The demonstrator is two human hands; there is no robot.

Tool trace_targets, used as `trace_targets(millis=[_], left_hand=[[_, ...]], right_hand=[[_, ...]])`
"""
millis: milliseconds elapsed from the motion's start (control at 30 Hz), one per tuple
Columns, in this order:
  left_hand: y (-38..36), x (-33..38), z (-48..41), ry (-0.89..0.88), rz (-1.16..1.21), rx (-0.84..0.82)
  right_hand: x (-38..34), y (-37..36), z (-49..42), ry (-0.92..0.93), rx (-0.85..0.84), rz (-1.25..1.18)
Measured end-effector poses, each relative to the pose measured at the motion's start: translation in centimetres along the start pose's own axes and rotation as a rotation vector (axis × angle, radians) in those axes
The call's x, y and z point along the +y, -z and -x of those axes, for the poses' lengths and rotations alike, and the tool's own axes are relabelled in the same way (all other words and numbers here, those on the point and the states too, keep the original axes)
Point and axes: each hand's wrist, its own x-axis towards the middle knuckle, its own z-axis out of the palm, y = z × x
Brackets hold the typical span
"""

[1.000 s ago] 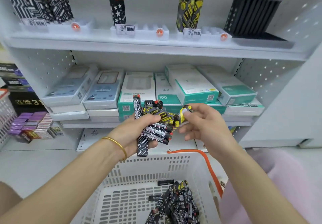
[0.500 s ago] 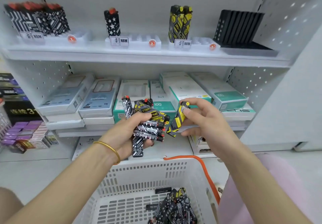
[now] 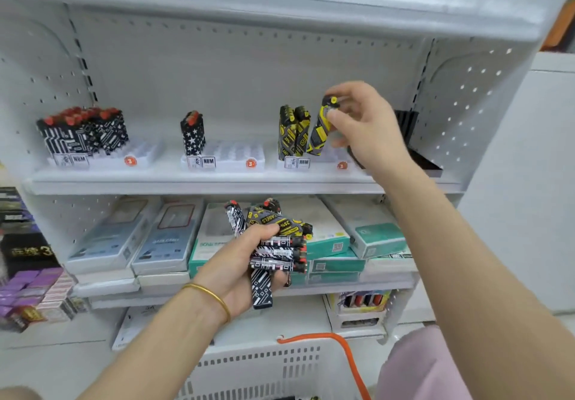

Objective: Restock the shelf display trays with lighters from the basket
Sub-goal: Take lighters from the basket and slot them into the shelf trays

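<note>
Head view: right grip (image 3: 364, 122) pinches yellow lighter (image 3: 319, 132) above shelf (image 3: 186, 182); left grip (image 3: 245, 262) holds lighters (image 3: 277, 253).

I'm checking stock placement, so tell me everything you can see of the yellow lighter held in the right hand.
The lighter is slim, wrapped in a yellow-and-black graphic print, with a yellow button on its dark top. The right hand pinches its top end between thumb and fingers. It hangs nearly upright, slightly tilted, base low over the white display tray, just right of two matching lighters standing there. Whether the base touches the tray cannot be told.
</note>
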Motion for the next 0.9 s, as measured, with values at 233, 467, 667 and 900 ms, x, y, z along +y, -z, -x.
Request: trace_targets(millis=[233,467,667,900], left_hand=[[-1.5,0.8,-0.2,0.032,0.014,0.048],[-2.1,0.9,-0.7,0.048,0.088,0.083],[-2.7,0.8,-0.6,0.021,0.089,0.093],[-2.7,0.9,-0.9,0.021,0.085,0.107]], right_hand=[[2.0,-1.4,-2.3,-0.012,-0.092,0.098],[2.2,-1.8,-3.0,0.166,-0.101,0.393],[2.6,-2.0,-3.1,0.148,-0.063,0.242],[3.9,-2.3,-2.5,0.255,-0.061,0.462]])
